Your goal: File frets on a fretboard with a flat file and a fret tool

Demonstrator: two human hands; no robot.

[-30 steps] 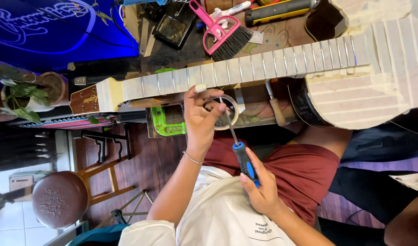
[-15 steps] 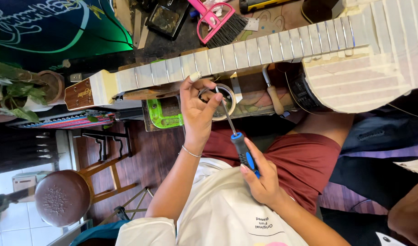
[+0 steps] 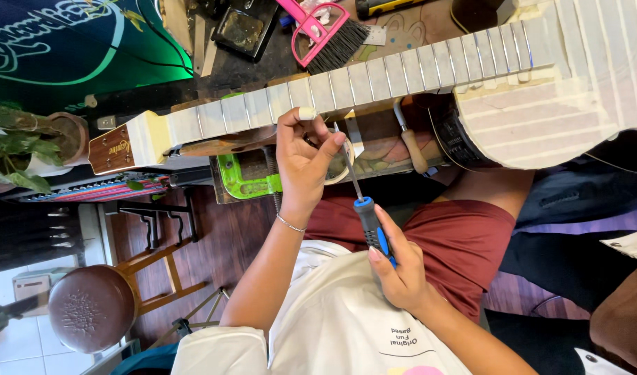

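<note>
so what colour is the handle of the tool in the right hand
Black with blue, on the screwdriver handle held by the right hand; the head view shows it.

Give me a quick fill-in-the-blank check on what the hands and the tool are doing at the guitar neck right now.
1. The right hand grips a screwdriver by its black and ____ handle.
2. The left hand pinches the screwdriver's metal ____ near its tip.
3. The guitar neck has its fretboard covered in pale masking ____.
4. A ____ brush lies on the bench beyond the neck.

Missing words: blue; shaft; tape; pink
</note>
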